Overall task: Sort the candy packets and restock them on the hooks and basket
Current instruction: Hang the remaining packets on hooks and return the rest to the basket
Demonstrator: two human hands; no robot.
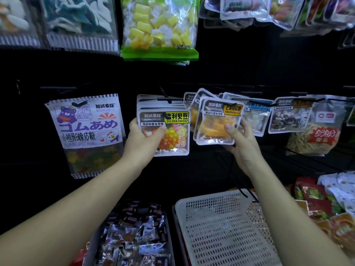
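Head view: a dark shop wall with candy bags hanging in rows, and bins down below, near the person.
White basket (221, 227): near, in the middle at the bottom. It is plastic with lots of little holes. The right arm reaches over its right side.
Bin of dark wrapped candies (134, 233): near, just left of the white basket.
Gummy bear bag (86, 131): big and white with a purple bear on it. It hangs on the left, beside the left hand.
Yellow candy bag (159, 25): far up at the top, with a green bottom edge.
Jelly bean packet (172, 135): in the middle, in front of a stack of the same packets on a hook (165, 99).
Mango candy packets (217, 123): just right of the jelly bean packet, two together, by more hanging packets.
Left hand (142, 139): holds the jelly bean packet by its left side, thumb on the front.
Right hand (242, 148): holds the mango candy packets from the right, thumb on the front.
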